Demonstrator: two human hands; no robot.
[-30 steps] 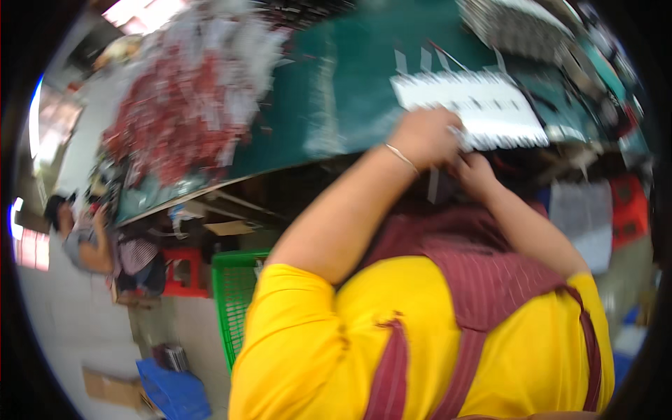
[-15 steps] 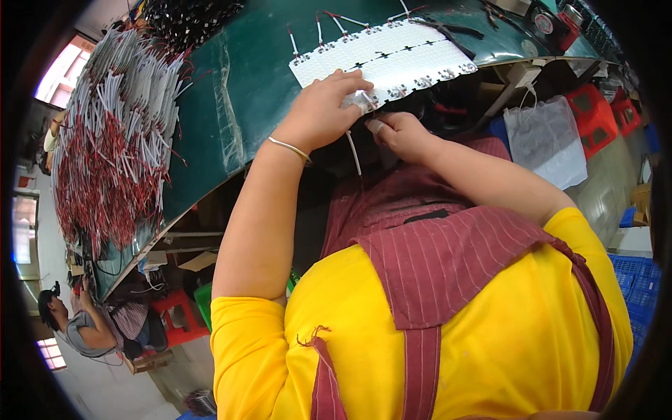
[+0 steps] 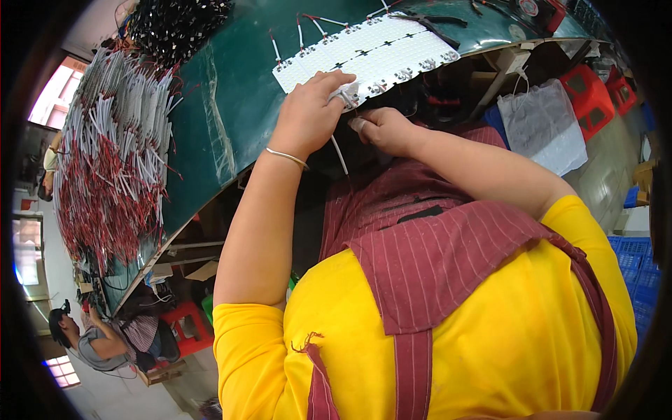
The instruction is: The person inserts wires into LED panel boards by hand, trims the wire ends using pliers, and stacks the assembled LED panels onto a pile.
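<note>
A white rectangular LED panel (image 3: 378, 52) lies at the front edge of the green table, with short white-sleeved wires along its far edge and metal contacts along its near edge. My left hand (image 3: 315, 105) rests on its near left corner, fingers bent over the top and thumb at the edge, gripping it. Just below that edge, my right hand (image 3: 385, 131) is closed in a pinch; what its fingertips hold is hidden. A white-sleeved wire (image 3: 339, 154) hangs down between my hands. Pale wrapping shows on a finger of each hand.
A big heap of white-sleeved wires with red ends (image 3: 115, 161) covers the table's left side, near a black pile of parts (image 3: 175, 28). Dark-handled pliers (image 3: 437, 26) lie at the panel's far right. Red stools (image 3: 586, 101) stand right; a co-worker (image 3: 98, 339) sits far left.
The view has shifted slightly, so the panel and table sit a little further left and higher. Both hands stay at the panel's near left corner in much the same grip.
</note>
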